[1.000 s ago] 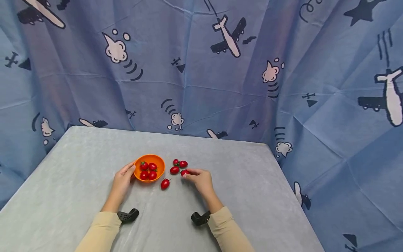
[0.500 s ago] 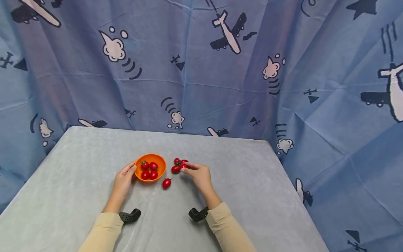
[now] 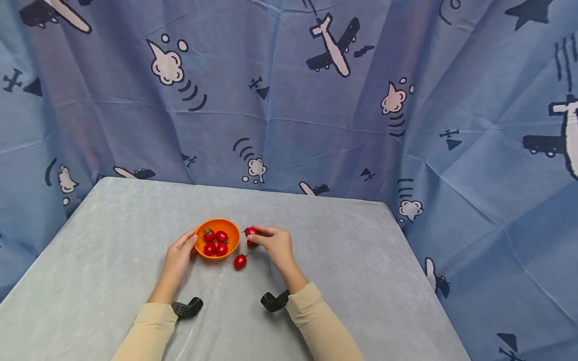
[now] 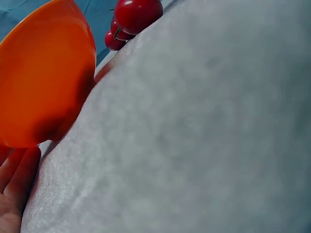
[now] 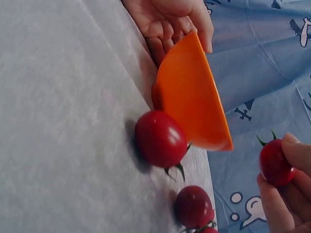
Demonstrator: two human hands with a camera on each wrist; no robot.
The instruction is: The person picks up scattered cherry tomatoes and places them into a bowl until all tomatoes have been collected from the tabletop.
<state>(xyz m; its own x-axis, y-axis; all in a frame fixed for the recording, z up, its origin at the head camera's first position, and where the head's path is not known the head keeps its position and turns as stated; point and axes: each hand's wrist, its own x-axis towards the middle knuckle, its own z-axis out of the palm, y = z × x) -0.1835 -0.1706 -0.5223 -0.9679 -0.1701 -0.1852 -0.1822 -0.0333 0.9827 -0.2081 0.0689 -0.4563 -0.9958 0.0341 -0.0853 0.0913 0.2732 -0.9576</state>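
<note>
My left hand grips the left side of an orange bowl, thumb at the rim and the other fingers against the outside. Several red cherry tomatoes lie inside. Just right of the bowl, my right hand pinches another cherry tomato between thumb and fingers, its green stalk end pointing away from the fingertips. In the right wrist view this one is up near the height of the bowl's rim. One loose tomato rests on the table near the bowl's front right.
More loose tomatoes sit on the table beyond the single one, mostly hidden under my right hand in the head view. A pale cloth covers the table. Behind it hangs a blue curtain printed with planes.
My right hand has moved left and away from me with the pinched tomato, over the loose group towards the bowl. The left hand keeps its hold on the bowl.
</note>
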